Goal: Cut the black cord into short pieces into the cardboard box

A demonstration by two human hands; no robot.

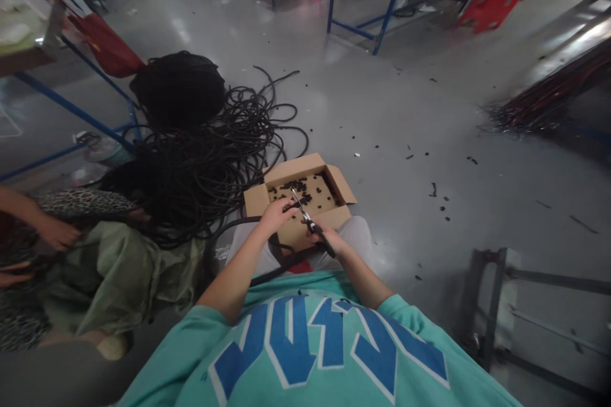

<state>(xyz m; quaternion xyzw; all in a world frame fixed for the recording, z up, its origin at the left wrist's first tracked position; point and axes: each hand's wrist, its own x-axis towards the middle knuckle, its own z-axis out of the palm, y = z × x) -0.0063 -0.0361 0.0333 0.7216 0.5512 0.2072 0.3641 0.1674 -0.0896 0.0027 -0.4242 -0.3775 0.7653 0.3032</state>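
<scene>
My right hand (333,240) is wrapped around the black handles of a pair of scissors (309,222), whose metal blades point up and left over an open cardboard box (258,201). At the blades, my left hand (275,216) grips a black tube (238,221), with fingers closed around its end. Whether the blades touch the tube is too small to tell. Short black cut pieces (298,186) lie scattered on the floor of the box, which sits at my lap between my knees.
A large tangle of black tubing (205,165) spreads over the floor at left, beside a black bundle (179,89). A co-worker's hand (57,233) is at far left. Black scraps (433,189) dot the floor to the right, near a metal frame (496,311). Blue-legged tables (394,6) stand ahead.
</scene>
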